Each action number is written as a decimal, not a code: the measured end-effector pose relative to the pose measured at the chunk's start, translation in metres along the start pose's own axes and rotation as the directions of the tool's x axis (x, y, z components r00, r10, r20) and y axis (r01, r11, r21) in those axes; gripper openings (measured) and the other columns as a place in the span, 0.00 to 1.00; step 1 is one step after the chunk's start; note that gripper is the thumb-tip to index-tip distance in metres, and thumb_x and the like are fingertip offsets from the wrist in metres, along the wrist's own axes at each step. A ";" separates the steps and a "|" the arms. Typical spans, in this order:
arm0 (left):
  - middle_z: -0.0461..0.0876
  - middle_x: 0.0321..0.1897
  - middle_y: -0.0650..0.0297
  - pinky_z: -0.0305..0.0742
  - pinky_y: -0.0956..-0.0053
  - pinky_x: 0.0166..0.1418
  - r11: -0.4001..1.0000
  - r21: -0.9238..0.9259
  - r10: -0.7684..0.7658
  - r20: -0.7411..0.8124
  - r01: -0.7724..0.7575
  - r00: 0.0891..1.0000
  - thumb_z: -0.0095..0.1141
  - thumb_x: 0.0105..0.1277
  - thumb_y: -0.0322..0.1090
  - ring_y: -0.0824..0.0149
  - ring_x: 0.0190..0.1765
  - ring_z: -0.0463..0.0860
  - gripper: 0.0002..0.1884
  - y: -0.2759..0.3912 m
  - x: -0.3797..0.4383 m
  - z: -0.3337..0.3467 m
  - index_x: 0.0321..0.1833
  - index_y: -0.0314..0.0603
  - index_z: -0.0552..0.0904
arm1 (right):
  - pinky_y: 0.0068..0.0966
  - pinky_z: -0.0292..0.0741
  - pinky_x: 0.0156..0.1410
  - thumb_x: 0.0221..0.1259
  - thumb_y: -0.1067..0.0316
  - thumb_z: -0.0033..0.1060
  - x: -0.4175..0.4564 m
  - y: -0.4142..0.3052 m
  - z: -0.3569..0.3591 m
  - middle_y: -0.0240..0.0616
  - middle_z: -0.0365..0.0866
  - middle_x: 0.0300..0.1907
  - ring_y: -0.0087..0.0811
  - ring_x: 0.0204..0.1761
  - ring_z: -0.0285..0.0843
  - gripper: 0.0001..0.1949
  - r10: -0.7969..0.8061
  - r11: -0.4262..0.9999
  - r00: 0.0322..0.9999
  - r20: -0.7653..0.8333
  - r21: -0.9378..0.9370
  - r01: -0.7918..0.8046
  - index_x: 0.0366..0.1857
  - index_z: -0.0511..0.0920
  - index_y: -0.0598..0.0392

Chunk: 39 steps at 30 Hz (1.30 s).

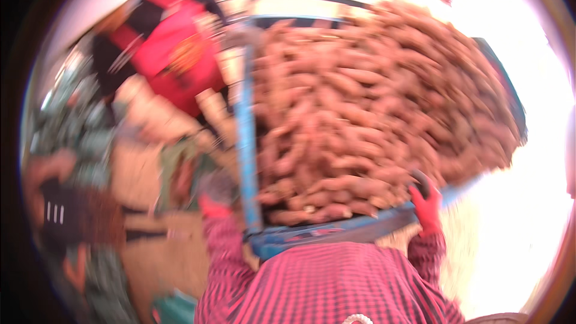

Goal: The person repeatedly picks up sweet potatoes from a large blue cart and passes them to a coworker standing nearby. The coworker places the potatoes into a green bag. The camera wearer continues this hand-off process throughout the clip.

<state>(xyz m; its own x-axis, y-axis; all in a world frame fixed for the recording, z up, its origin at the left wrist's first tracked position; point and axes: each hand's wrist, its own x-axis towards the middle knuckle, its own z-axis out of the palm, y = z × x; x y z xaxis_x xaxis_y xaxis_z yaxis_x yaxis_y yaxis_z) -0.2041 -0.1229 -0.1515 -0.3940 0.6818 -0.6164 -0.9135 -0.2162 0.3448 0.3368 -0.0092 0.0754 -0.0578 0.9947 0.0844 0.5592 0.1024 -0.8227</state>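
Before me a blue metal truck bed (246,135) holds a large heap of sweet potatoes (355,112). My right hand (425,202), in a red and dark glove, is at the near edge of the heap beside the blue side wall; its thumb and fingers are spread, and whether it touches a root is blurred. On the left, outside the bed, my left hand (218,193) wears a red and grey glove, close to a green sack (177,171) with reddish roots in it. Blur hides whether that hand holds anything.
A co-worker in a red and black top (180,54) bends beside the bed at upper left. Another person in dark clothes (63,211) is at far left, near many filled green bags (90,144). A teal item (175,308) lies on the brown ground at lower left.
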 end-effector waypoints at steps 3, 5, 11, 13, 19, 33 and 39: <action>0.80 0.67 0.50 0.81 0.54 0.70 0.997 -0.006 0.070 -0.089 -0.071 0.994 0.52 0.78 0.55 0.53 0.67 0.81 0.30 0.021 -0.030 0.004 0.68 0.32 0.76 | 0.26 0.81 0.56 0.67 0.69 0.69 0.017 0.009 -0.051 0.32 0.89 0.45 0.23 0.48 0.85 0.16 -0.156 0.965 0.978 -0.137 -0.231 0.122 0.58 0.85 0.57; 0.80 0.66 0.49 0.83 0.54 0.69 0.985 0.009 0.171 -0.200 -0.173 0.965 0.53 0.78 0.54 0.55 0.66 0.82 0.31 0.021 -0.052 0.033 0.68 0.31 0.77 | 0.24 0.81 0.55 0.69 0.71 0.67 0.042 0.029 -0.094 0.33 0.88 0.45 0.23 0.48 0.84 0.16 -0.116 0.967 0.894 -0.433 0.154 0.200 0.58 0.83 0.60; 0.79 0.69 0.49 0.81 0.54 0.72 0.954 0.160 0.229 0.148 -0.252 0.962 0.47 0.81 0.54 0.53 0.69 0.81 0.30 0.018 -0.107 0.135 0.73 0.34 0.74 | 0.27 0.85 0.52 0.76 0.67 0.61 0.115 0.096 -0.193 0.38 0.88 0.49 0.29 0.45 0.89 0.14 0.177 0.923 0.801 -0.572 0.380 0.067 0.59 0.81 0.59; 0.79 0.69 0.49 0.80 0.53 0.73 0.954 0.236 0.077 0.397 -0.183 0.915 0.45 0.82 0.54 0.52 0.69 0.81 0.31 0.011 -0.105 0.175 0.73 0.34 0.73 | 0.28 0.85 0.52 0.71 0.63 0.67 0.144 0.139 -0.197 0.41 0.89 0.51 0.32 0.46 0.89 0.17 0.224 0.974 0.904 -0.363 0.127 -0.190 0.59 0.81 0.59; 0.83 0.65 0.48 0.82 0.52 0.68 0.852 0.520 -0.327 0.618 -0.059 0.715 0.38 0.85 0.54 0.51 0.64 0.85 0.29 -0.090 -0.130 0.285 0.72 0.36 0.75 | 0.42 0.73 0.72 0.50 0.37 0.71 0.225 0.204 -0.127 0.57 0.82 0.62 0.53 0.67 0.77 0.42 0.339 0.694 0.934 0.115 -0.701 -0.166 0.66 0.75 0.58; 0.77 0.67 0.47 0.76 0.41 0.71 0.714 0.536 -0.640 0.236 0.451 0.731 0.52 0.76 0.64 0.44 0.64 0.81 0.39 -0.295 -0.126 0.331 0.78 0.43 0.64 | 0.32 0.82 0.59 0.69 0.40 0.66 0.224 0.099 -0.129 0.47 0.88 0.53 0.41 0.54 0.87 0.32 0.265 0.692 0.774 0.575 0.446 -0.568 0.60 0.80 0.61; 0.84 0.52 0.49 0.85 0.52 0.53 0.776 0.478 -0.587 0.306 0.412 0.750 0.56 0.72 0.67 0.51 0.46 0.85 0.38 -0.303 -0.082 0.303 0.73 0.47 0.68 | 0.41 0.71 0.77 0.52 0.49 0.74 0.320 0.245 -0.133 0.60 0.66 0.74 0.58 0.74 0.68 0.44 0.386 0.682 0.905 -0.178 -0.606 -0.410 0.72 0.67 0.61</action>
<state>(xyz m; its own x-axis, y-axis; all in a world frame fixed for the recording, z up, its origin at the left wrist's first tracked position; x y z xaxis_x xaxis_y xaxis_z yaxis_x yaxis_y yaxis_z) 0.1353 0.0985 0.0091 0.2718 0.8519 -0.4477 -0.8222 0.4473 0.3520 0.5654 0.3346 -0.0246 0.3107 0.9399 -0.1414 0.9060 -0.3378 -0.2552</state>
